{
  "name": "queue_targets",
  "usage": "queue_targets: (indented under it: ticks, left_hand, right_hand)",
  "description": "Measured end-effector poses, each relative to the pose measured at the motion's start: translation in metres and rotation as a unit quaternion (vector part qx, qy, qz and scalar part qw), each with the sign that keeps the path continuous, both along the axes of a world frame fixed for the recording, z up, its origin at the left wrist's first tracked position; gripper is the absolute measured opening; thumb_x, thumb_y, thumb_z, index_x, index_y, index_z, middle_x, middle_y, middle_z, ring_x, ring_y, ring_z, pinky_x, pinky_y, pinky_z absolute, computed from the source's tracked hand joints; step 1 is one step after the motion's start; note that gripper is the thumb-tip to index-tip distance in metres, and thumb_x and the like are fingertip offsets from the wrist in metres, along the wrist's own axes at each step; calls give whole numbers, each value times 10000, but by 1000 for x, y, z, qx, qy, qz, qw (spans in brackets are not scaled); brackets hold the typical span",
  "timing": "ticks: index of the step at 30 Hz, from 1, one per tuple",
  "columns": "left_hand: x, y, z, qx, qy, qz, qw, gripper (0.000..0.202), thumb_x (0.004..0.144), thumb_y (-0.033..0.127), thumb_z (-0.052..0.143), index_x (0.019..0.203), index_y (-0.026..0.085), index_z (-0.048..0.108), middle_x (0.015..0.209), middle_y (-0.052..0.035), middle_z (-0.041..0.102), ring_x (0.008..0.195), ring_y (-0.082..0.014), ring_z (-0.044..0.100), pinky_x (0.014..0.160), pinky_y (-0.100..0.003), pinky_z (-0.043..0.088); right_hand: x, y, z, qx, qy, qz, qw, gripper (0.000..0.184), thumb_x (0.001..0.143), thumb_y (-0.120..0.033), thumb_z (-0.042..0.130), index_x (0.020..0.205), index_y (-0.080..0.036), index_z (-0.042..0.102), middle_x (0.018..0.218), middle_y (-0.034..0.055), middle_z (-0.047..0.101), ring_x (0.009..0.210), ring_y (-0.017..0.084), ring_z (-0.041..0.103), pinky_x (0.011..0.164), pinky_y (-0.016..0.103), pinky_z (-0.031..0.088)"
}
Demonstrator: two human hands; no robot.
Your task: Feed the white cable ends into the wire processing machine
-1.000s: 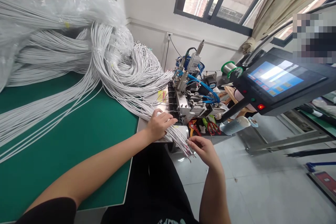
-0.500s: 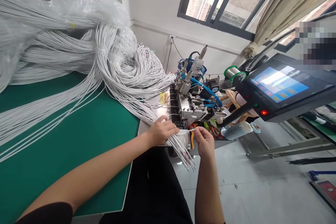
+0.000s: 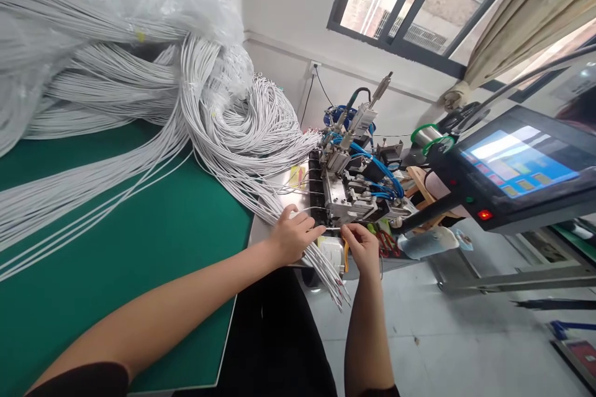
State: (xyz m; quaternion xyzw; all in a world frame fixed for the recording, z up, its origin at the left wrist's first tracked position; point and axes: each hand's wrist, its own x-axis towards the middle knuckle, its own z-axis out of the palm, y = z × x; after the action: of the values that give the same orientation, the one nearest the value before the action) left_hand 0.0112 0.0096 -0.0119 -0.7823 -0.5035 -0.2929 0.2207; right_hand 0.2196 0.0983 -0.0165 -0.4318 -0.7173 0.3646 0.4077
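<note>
A large heap of white cables spills from clear plastic across the green table mat toward a small machine with blue air hoses. My left hand rests closed on a bunch of cable ends that hang over the table's edge. My right hand pinches the tip of one thin white cable and holds it at the machine's front, just beside the black fixture row.
A touchscreen panel with a lit red button juts in on an arm at right. A solder wire spool sits behind the machine. Red-handled cutters lie at its base. Grey floor lies below right, a window above.
My right hand has risen from the hanging cable ends, drawn out one cable and carried its tip up to the machine's front. The left hand stayed on the bunch. The view shifted left.
</note>
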Motion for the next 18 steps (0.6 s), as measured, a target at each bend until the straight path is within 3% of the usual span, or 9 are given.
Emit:
queue_targets:
  ticks: [5,11,18]
  left_hand:
    - [3,0,1,-3,-9,45,999,305,791,103,494,1026,214,654,773,-26,620,787,-192,557,922,-436,269]
    - [3,1,0,-28,-5,42,999,285,793,110,511,1013,214,659,783,-27,632,799,-193,553,924,-425,267]
    - [4,2,-1,-66,-15,54,996,309,726,111,551,992,215,671,805,-42,639,848,-220,554,962,-472,234]
  right_hand:
    - [-6,10,-7,-9,-42,36,998,281,801,-411,616,656,-171,594,602,-11,493,588,136,422,564,257,320]
    - [-10,16,-22,-99,42,83,991,300,814,-414,579,636,-188,493,599,-38,403,574,116,353,545,240,280]
    - [-16,14,-29,-198,135,44,970,291,709,-412,649,601,-191,495,562,-51,382,538,107,314,510,235,251]
